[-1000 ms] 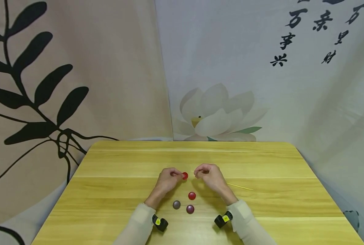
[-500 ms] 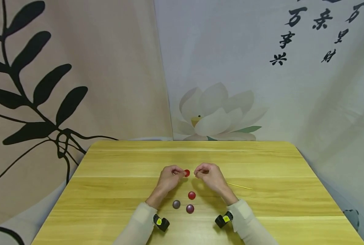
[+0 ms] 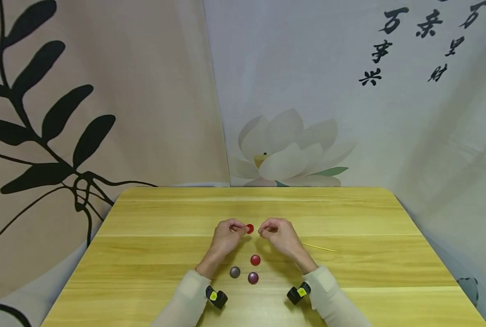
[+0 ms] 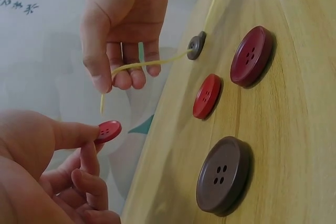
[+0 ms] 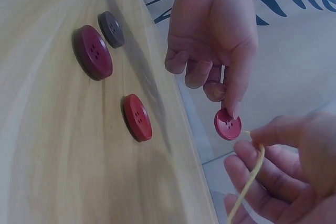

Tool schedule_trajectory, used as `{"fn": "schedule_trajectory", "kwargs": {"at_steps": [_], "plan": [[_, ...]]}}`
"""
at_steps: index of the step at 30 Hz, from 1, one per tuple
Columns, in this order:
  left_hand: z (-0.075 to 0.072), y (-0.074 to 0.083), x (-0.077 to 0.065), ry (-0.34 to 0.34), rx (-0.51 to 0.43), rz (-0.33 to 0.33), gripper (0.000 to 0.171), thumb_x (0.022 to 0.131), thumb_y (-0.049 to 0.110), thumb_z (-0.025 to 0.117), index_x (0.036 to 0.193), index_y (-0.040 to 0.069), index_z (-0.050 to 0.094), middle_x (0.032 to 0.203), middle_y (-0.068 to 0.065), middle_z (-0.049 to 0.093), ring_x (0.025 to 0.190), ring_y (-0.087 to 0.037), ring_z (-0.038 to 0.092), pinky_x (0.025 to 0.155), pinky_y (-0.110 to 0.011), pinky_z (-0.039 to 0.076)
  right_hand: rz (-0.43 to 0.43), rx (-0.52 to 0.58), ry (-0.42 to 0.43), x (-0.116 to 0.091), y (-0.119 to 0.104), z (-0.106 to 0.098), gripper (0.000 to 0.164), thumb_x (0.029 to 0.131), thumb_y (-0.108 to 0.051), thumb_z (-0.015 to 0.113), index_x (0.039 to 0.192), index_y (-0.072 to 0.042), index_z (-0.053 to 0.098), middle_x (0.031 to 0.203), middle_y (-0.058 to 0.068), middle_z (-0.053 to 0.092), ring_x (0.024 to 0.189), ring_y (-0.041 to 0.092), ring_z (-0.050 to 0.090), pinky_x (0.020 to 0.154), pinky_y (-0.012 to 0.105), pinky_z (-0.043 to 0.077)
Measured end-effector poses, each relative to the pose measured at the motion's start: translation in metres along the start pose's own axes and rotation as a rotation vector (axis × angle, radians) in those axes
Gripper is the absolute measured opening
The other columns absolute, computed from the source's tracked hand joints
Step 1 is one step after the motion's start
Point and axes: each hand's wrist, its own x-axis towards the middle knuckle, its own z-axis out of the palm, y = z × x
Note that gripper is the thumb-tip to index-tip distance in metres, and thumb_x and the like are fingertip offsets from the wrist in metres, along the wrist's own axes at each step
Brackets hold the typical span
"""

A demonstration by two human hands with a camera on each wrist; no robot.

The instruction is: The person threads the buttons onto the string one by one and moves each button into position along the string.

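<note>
Between thumb and finger, my left hand (image 3: 225, 238) pinches a red four-hole button (image 4: 109, 131) by its edge, raised above the table. My right hand (image 3: 281, 237) faces it a short gap away, pinching a yellow cord (image 4: 152, 63) near one end. That short free end (image 5: 247, 132) points at the held button's face in the right wrist view; whether it touches is unclear. Farther along, the cord passes through a small dark button (image 4: 195, 47), hidden in the head view. The cord's tail (image 3: 319, 247) lies on the table right of my right wrist.
Nearer me on the wooden table (image 3: 165, 272) lie a second red button (image 3: 255, 260), a maroon button (image 3: 252, 278) and a grey-brown button (image 3: 235, 272). A printed cloth backdrop (image 3: 165, 91) hangs behind the table's far edge.
My left hand has moved slightly away from me and to the right, bringing the red button closer to my right hand. The right hand has stayed nearly still.
</note>
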Motion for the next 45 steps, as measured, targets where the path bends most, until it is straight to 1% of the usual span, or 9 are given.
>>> {"fn": "schedule_trajectory", "kwargs": {"at_steps": [8, 11, 18, 25, 33, 38, 41, 45], "plan": [[0.0007, 0.0023, -0.0010, 0.013, -0.014, 0.011, 0.010, 0.090, 0.016, 0.071, 0.091, 0.006, 0.071, 0.080, -0.004, 0.061, 0.065, -0.014, 0.051, 0.055, -0.024, 0.041, 0.007, -0.003, -0.004, -0.0013, 0.0008, 0.0015, 0.003, 0.089, -0.006, 0.071, 0.089, -0.003, 0.071, 0.084, 0.000, 0.072, 0.076, 0.012, 0.064, 0.070, 0.028, 0.052], [0.0012, 0.0035, -0.0015, 0.016, -0.021, 0.006, 0.010, 0.090, 0.016, 0.070, 0.091, 0.006, 0.071, 0.079, -0.004, 0.060, 0.065, -0.014, 0.051, 0.055, -0.024, 0.040, 0.002, -0.007, -0.003, -0.0013, -0.0001, 0.0024, 0.006, 0.090, -0.008, 0.070, 0.088, -0.002, 0.071, 0.085, 0.001, 0.072, 0.077, 0.011, 0.064, 0.070, 0.028, 0.052], [0.0025, 0.0043, -0.0015, 0.016, -0.016, 0.015, 0.010, 0.090, 0.016, 0.070, 0.091, 0.006, 0.071, 0.082, -0.006, 0.061, 0.066, -0.014, 0.051, 0.055, -0.024, 0.040, -0.010, -0.019, 0.015, -0.0008, -0.0014, 0.0036, 0.003, 0.089, -0.006, 0.071, 0.086, -0.005, 0.072, 0.083, -0.002, 0.072, 0.077, 0.011, 0.064, 0.071, 0.028, 0.052], [0.0032, 0.0047, -0.0012, 0.015, -0.012, 0.007, 0.010, 0.090, 0.017, 0.071, 0.090, 0.007, 0.071, 0.083, -0.005, 0.061, 0.068, -0.015, 0.050, 0.056, -0.024, 0.039, 0.002, -0.010, 0.017, -0.0014, -0.0013, 0.0047, 0.005, 0.090, -0.007, 0.070, 0.088, -0.002, 0.071, 0.084, -0.002, 0.072, 0.078, 0.011, 0.064, 0.072, 0.030, 0.051], [0.0046, 0.0035, -0.0014, 0.015, -0.023, 0.036, 0.009, 0.089, 0.015, 0.072, 0.088, 0.006, 0.071, 0.081, -0.006, 0.062, 0.066, -0.014, 0.051, 0.055, -0.023, 0.039, 0.005, -0.026, 0.015, -0.0013, -0.0023, 0.0050, 0.003, 0.089, -0.006, 0.069, 0.091, -0.004, 0.072, 0.086, 0.001, 0.073, 0.080, 0.011, 0.066, 0.075, 0.030, 0.053], [0.0050, 0.0049, -0.0021, 0.014, -0.021, 0.029, 0.009, 0.089, 0.016, 0.072, 0.088, 0.007, 0.071, 0.081, -0.005, 0.062, 0.067, -0.014, 0.051, 0.055, -0.023, 0.039, 0.005, -0.027, 0.018, -0.0005, -0.0013, 0.0059, 0.004, 0.088, -0.007, 0.072, 0.091, -0.004, 0.071, 0.085, -0.002, 0.072, 0.078, 0.010, 0.065, 0.073, 0.028, 0.052], [0.0053, 0.0054, -0.0026, 0.011, -0.022, 0.030, 0.009, 0.090, 0.015, 0.072, 0.088, 0.006, 0.071, 0.081, -0.006, 0.062, 0.067, -0.014, 0.051, 0.056, -0.024, 0.039, 0.001, -0.030, 0.020, -0.0002, -0.0007, 0.0067, 0.005, 0.088, -0.008, 0.072, 0.091, -0.003, 0.071, 0.084, -0.001, 0.072, 0.077, 0.010, 0.064, 0.072, 0.028, 0.052], [0.0057, 0.0061, -0.0032, 0.008, -0.027, 0.033, 0.010, 0.090, 0.015, 0.072, 0.089, 0.005, 0.071, 0.081, -0.006, 0.062, 0.068, -0.015, 0.051, 0.056, -0.024, 0.040, -0.015, -0.028, 0.023, -0.0002, 0.0002, 0.0074, 0.006, 0.089, -0.008, 0.071, 0.090, -0.003, 0.070, 0.085, 0.002, 0.072, 0.077, 0.010, 0.065, 0.070, 0.028, 0.052]]}}
